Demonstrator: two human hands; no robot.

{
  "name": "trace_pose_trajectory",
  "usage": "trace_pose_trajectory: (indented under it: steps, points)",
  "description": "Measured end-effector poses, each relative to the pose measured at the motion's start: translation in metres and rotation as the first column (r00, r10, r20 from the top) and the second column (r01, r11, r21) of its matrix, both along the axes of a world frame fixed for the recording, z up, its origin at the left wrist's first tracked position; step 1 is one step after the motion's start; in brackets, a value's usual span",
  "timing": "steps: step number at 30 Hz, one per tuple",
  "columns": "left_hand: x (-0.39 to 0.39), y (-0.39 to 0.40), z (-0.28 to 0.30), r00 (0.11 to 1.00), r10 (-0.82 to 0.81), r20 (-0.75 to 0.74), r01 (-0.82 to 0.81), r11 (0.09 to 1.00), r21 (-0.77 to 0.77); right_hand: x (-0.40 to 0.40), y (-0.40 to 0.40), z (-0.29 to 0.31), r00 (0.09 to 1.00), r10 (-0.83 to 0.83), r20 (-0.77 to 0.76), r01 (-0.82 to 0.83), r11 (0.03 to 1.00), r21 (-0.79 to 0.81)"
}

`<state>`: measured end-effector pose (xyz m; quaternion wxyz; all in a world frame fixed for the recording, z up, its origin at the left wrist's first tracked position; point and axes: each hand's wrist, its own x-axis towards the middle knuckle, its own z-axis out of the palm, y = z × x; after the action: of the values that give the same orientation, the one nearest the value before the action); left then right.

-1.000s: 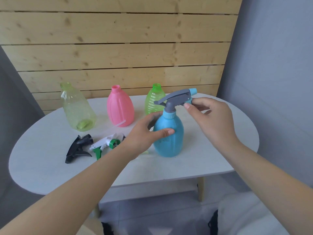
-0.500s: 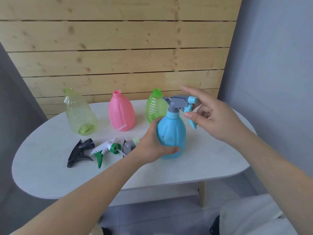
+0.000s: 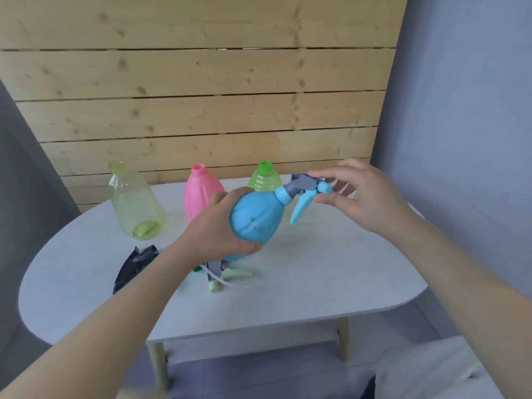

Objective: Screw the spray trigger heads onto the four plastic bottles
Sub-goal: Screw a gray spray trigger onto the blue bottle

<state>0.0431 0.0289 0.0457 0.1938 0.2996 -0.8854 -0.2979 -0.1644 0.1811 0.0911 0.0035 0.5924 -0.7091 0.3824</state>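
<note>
My left hand point(image 3: 214, 230) grips the blue bottle point(image 3: 256, 217), lifted off the white table point(image 3: 316, 283) and tilted to the right. A grey and blue trigger head point(image 3: 303, 190) sits on its neck, and my right hand point(image 3: 359, 197) pinches it near the nozzle. Three open bottles stand at the back: pale yellow point(image 3: 134, 201), pink point(image 3: 201, 191) and green point(image 3: 264, 178). A black trigger head point(image 3: 134, 264) lies on the table at the left. A grey and pale green trigger head point(image 3: 223, 277) lies below the blue bottle. My left arm partly hides another one with a green collar.
A wooden slat wall point(image 3: 201, 96) stands right behind the table. A grey wall point(image 3: 460, 110) closes the right side. The table's front edge curves round near my forearms, with wooden legs point(image 3: 159, 367) below it.
The blue bottle has come up off the table and tipped to the right in my left hand. My right hand has closed onto the trigger head again. The camera has moved closer.
</note>
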Motion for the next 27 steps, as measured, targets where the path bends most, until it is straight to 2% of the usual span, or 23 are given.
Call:
trace_pose_trajectory:
  steps: [6, 10, 14, 17, 20, 27]
  points:
    - [0.008, -0.002, 0.008, 0.999, -0.014, 0.039, 0.019, 0.992, -0.125, 0.003, 0.000, -0.008, 0.980, 0.181, 0.079, -0.189, 0.976, 0.112]
    - [0.015, -0.004, 0.019, 0.996, -0.086, 0.032, 0.088, 0.993, -0.078, 0.007, 0.000, -0.006, 0.966, 0.251, 0.059, -0.256, 0.963, 0.086]
    - [0.012, 0.003, 0.019, 0.991, -0.122, 0.046, 0.124, 0.991, -0.049, 0.007, 0.002, 0.000, 0.987, 0.160, -0.012, -0.160, 0.987, -0.002]
    - [0.007, 0.009, 0.016, 0.992, -0.113, 0.054, 0.119, 0.984, -0.130, 0.009, 0.002, -0.001, 0.999, 0.045, -0.014, -0.046, 0.997, -0.064]
    - [0.003, 0.013, 0.011, 0.993, -0.108, 0.046, 0.113, 0.984, -0.139, 0.008, -0.001, -0.003, 0.999, -0.052, -0.013, 0.052, 0.998, -0.023]
    - [-0.008, 0.015, 0.002, 0.993, -0.110, 0.049, 0.115, 0.986, -0.124, 0.002, -0.008, 0.000, 0.989, -0.149, -0.008, 0.149, 0.988, 0.040]
